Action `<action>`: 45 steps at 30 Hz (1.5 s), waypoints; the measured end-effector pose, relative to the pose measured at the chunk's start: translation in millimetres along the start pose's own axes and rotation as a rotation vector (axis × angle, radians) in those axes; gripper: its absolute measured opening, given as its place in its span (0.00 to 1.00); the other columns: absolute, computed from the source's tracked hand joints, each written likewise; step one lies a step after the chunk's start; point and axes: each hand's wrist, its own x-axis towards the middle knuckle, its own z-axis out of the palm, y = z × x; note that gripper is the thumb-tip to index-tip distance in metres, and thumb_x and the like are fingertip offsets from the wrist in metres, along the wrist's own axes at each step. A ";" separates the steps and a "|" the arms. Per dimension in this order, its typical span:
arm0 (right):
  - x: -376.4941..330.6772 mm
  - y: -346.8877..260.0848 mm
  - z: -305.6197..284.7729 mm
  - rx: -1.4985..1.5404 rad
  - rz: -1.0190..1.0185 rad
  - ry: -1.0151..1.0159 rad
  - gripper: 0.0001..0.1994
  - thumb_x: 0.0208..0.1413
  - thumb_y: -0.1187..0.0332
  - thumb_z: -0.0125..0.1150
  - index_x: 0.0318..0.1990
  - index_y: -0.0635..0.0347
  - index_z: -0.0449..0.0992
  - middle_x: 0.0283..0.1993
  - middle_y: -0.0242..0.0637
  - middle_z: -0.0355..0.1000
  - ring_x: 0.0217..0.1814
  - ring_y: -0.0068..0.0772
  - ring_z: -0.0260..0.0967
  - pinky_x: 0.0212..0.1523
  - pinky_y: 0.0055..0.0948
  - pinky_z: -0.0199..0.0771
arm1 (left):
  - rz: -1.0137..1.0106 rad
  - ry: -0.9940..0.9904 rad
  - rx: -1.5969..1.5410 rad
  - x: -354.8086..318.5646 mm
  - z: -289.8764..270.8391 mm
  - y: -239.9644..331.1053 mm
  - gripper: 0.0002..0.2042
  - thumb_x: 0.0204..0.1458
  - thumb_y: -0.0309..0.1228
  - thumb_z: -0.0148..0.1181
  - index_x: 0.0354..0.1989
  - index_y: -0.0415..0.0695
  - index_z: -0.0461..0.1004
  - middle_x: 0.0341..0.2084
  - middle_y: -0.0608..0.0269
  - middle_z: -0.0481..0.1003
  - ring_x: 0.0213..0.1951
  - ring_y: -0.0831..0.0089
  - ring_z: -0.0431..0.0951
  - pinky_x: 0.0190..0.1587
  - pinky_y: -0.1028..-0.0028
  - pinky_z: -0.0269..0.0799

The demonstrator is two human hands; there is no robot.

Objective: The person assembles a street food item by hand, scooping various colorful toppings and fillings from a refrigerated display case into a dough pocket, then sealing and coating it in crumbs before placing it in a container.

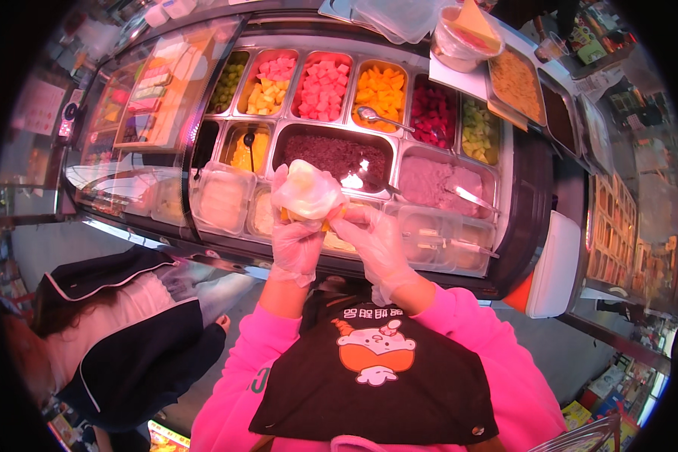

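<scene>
Both my hands wear thin clear plastic gloves and are raised over the near side of a counter of metal food pans. Between them is a soft, pale dessert piece [306, 188], whitish with a pink tint, with a bit of yellow showing under it. My left hand [295, 245] cups it from below and the left side, fingers closed round it. At its lower right edge, my right hand [374, 242] pinches with bent fingers. Directly beyond lies a pan of dark purple grains [331, 154]; the yellow part is mostly hidden by my fingers.
Beyond are pans of pink cubes [324, 84], orange-yellow fruit [380, 84] with a spoon, dark red cubes [432, 113] and green cubes [477, 132]. Mauve paste [433, 181] holds a spatula. Clear lidded tubs [222, 197] line the near edge. A person in a dark jacket [139, 346] stands left.
</scene>
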 end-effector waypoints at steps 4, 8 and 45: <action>12.5 6.5 4.0 0.028 0.001 0.047 0.11 0.61 0.73 0.69 0.48 0.69 0.80 0.44 0.34 0.80 0.45 0.19 0.75 0.48 0.24 0.75 | 0.062 0.019 0.051 2.0 -4.1 -1.5 0.51 0.40 0.04 0.54 0.76 0.60 0.57 0.71 0.58 0.62 0.72 0.48 0.62 0.73 0.42 0.61; 12.6 13.6 3.8 0.303 -0.037 0.014 0.08 0.64 0.73 0.66 0.47 0.66 0.77 0.45 0.36 0.79 0.47 0.26 0.77 0.52 0.28 0.77 | 0.064 0.063 -0.168 6.1 -15.3 8.8 0.50 0.43 0.04 0.51 0.77 0.60 0.56 0.70 0.56 0.62 0.72 0.48 0.62 0.73 0.41 0.60; -15.9 -46.9 100.7 -1.952 -0.644 -0.653 0.05 0.42 0.71 0.67 0.29 0.58 0.84 0.29 0.39 0.78 0.32 0.43 0.79 0.37 0.39 0.83 | -0.053 0.182 0.724 -81.2 -5.1 -0.9 0.31 0.48 0.14 0.67 0.63 0.48 0.72 0.57 0.66 0.76 0.59 0.72 0.76 0.61 0.69 0.74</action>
